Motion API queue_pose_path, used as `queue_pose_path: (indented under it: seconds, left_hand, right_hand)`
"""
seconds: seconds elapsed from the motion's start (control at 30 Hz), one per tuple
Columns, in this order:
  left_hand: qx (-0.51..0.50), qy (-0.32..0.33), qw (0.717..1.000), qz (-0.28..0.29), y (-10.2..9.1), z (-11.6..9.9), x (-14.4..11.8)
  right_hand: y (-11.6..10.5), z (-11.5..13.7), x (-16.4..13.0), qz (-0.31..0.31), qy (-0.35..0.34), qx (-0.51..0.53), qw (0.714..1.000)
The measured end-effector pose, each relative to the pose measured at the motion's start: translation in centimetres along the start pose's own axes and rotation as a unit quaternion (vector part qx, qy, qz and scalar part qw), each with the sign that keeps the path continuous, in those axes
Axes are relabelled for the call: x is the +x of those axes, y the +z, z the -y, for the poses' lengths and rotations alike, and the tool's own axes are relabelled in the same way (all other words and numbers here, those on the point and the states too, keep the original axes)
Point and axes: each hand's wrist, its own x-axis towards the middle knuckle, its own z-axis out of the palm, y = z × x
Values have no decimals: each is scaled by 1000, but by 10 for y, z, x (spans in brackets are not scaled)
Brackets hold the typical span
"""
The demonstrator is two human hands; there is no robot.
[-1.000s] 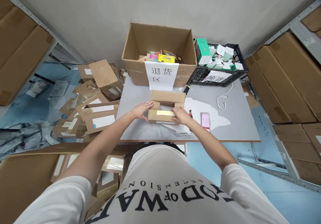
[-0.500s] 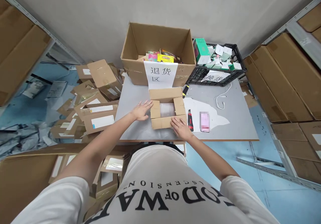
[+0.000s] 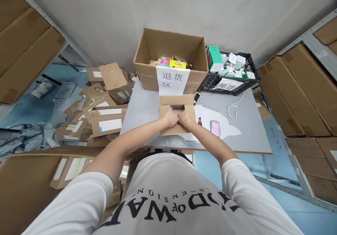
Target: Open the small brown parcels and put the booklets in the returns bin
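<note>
A small brown cardboard box (image 3: pixel 177 102) with its flaps spread open sits on the grey table (image 3: pixel 143 105) in front of me. My left hand (image 3: pixel 171 117) and my right hand (image 3: pixel 184 116) meet inside the box's opening, knuckles close together, fingers curled down into it. What the fingers grasp is hidden by the hands and the flaps. A red and black box cutter (image 3: pixel 199 121) lies just right of the box, beside a pink card (image 3: pixel 215 127).
A large open carton (image 3: pixel 171 58) with a paper sign stands at the table's back, a black crate (image 3: pixel 229 74) of small packs to its right. A white cable (image 3: pixel 235 107) lies on the table. Flat parcels (image 3: pixel 105 119) pile on the floor left; stacked cartons (image 3: pixel 302 87) fill shelves right.
The box flaps were folded open. Both hands left the box's outer sides and came together inside its opening. The view shifted slightly.
</note>
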Motion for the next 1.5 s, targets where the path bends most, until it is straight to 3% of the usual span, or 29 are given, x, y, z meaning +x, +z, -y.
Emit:
queue_pose_path:
  seconds: [0.13,0.23,0.33,0.4,0.5,0.6,0.9,1.13,1.2,1.3,1.4,1.5]
  left_hand:
    - [-38,-120,986,-108,15,6,-8]
    - [-42,-204,970,-128,23,17,-31]
    - [-82,-261,957,-97,35,24,-60]
    - [-132,-261,952,-86,47,24,-73]
    - [-212,-218,944,-124,67,22,-79]
    - [-265,-192,929,-172,78,28,-73]
    - [-281,-155,933,-162,63,89,-51]
    - [-267,-141,933,-195,73,89,-55]
    - [-259,-140,936,-191,73,88,-57]
    - [-243,-152,942,-177,69,87,-58]
    - [-219,-167,948,-159,63,84,-60]
    - [-192,-185,954,-135,54,78,-63]
  right_hand:
    - [-4,-20,-9,45,135,-46,989]
    - [6,-51,-33,32,226,39,973]
    - [35,-74,-63,31,194,175,965]
    - [59,-77,-78,-20,137,260,956]
    - [87,-70,-87,-124,106,333,929]
    - [94,-65,-82,-156,123,355,914]
    - [80,-62,-41,-172,129,350,912]
    - [76,-55,-47,-131,141,299,935]
    - [65,-54,-51,-134,175,261,940]
    - [37,-51,-47,-188,201,183,944]
    - [10,-49,-29,-217,105,145,960]
    - [-1,-48,0,-139,11,136,981]
